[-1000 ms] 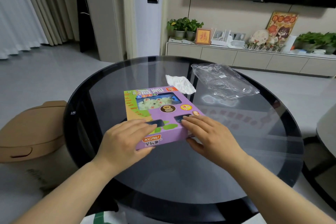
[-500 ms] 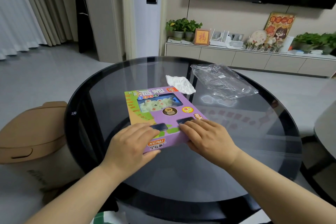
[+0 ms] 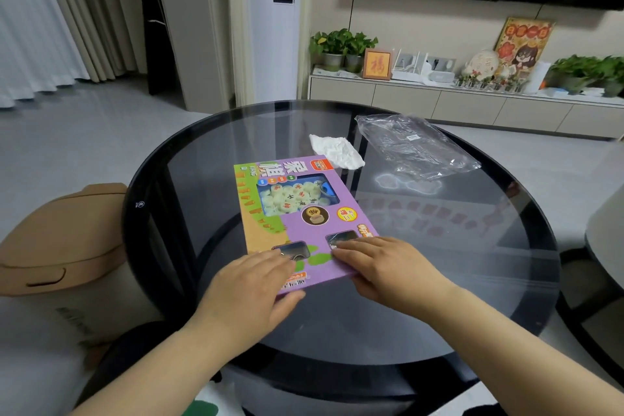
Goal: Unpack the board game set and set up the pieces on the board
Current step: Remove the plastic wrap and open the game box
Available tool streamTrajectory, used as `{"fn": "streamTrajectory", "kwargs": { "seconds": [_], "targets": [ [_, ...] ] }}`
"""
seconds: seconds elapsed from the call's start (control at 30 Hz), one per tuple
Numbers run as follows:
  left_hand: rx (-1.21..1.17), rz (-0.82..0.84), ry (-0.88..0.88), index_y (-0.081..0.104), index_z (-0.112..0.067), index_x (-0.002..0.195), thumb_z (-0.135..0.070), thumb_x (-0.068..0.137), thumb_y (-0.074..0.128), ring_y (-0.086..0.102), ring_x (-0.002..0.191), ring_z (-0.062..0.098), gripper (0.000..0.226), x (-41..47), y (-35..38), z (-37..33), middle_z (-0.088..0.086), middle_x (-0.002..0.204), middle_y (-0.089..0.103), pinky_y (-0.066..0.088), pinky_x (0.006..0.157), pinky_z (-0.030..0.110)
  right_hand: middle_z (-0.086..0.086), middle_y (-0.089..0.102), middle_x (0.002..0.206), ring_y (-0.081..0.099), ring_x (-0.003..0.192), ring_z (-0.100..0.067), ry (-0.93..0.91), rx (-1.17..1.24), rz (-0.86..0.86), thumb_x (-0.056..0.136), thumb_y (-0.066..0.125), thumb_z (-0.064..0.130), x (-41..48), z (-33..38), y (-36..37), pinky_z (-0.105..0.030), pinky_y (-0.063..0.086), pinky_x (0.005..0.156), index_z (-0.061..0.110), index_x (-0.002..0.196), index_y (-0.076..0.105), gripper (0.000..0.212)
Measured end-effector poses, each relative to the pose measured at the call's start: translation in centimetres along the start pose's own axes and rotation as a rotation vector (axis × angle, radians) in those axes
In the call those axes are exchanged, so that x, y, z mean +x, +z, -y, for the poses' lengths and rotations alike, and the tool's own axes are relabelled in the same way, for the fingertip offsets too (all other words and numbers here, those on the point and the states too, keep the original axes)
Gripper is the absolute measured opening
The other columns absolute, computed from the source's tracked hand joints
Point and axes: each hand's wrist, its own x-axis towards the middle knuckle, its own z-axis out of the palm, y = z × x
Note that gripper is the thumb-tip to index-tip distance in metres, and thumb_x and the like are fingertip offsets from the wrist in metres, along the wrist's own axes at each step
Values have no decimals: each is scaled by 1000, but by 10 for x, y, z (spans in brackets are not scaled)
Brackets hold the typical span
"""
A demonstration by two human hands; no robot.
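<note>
A purple and green game box (image 3: 341, 192) lies flat on the round dark glass table (image 3: 472, 280), its long side running away from me. Pale round game pieces (image 3: 292, 196) with red and black characters show through the box's clear window. My left hand (image 3: 250, 284) lies on the near left corner of the box, fingers on top and thumb at the near edge. My right hand (image 3: 381, 268) holds the near right corner the same way, fingers over the lid and thumb at the edge. The box is closed.
A crumpled white tissue (image 3: 336, 150) lies just beyond the box. An empty clear plastic bag (image 3: 415, 149) lies at the far right of the table. A tan lidded bin (image 3: 57, 240) stands left of the table. A low cabinet (image 3: 439, 105) with plants runs along the far wall.
The box has turned under both hands, so that its long side points more away from me. Both hands stayed on its near end.
</note>
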Motion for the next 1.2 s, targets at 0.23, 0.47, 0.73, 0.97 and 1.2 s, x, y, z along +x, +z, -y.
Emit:
{"fn": "streamTrajectory", "kwargs": {
  "seconds": [0.23,0.47,0.73,0.97,1.2],
  "targets": [
    [-230,229,-204,64,-31,110,-77,61,-5,53,112,1,96,12,-24,5,-17,112,63,42,84,18,13,69,68,63,63,-5,224,126,-108,67,42,32,-1,6,-8,-14,44,59,24,76,70,30],
    [-266,228,-180,55,-44,114,-90,42,12,48,107,-4,96,15,-34,-4,-31,111,58,30,70,3,9,68,60,48,72,-13,291,143,-230,76,47,37,0,-2,-7,-23,34,73,19,73,71,30],
    [-98,6,-273,63,-24,58,-39,80,38,48,29,13,37,22,-7,-4,-8,40,55,23,30,15,-7,71,86,63,93,-29,492,247,-323,62,67,33,10,-6,-4,-30,37,83,9,85,72,33],
    [16,-23,-303,53,-21,48,-35,78,41,40,24,20,36,33,-6,-23,1,30,44,2,35,12,-6,54,100,53,82,-18,1053,773,-804,82,62,6,-14,9,-8,-9,44,69,15,94,53,18],
    [29,-59,-277,56,-20,49,-30,73,55,42,25,18,26,45,-1,-42,-1,32,47,-2,41,11,-14,59,82,60,72,-22,1417,1842,-504,91,35,-8,-16,19,-8,-19,54,52,-2,98,49,17]
  ]
}}
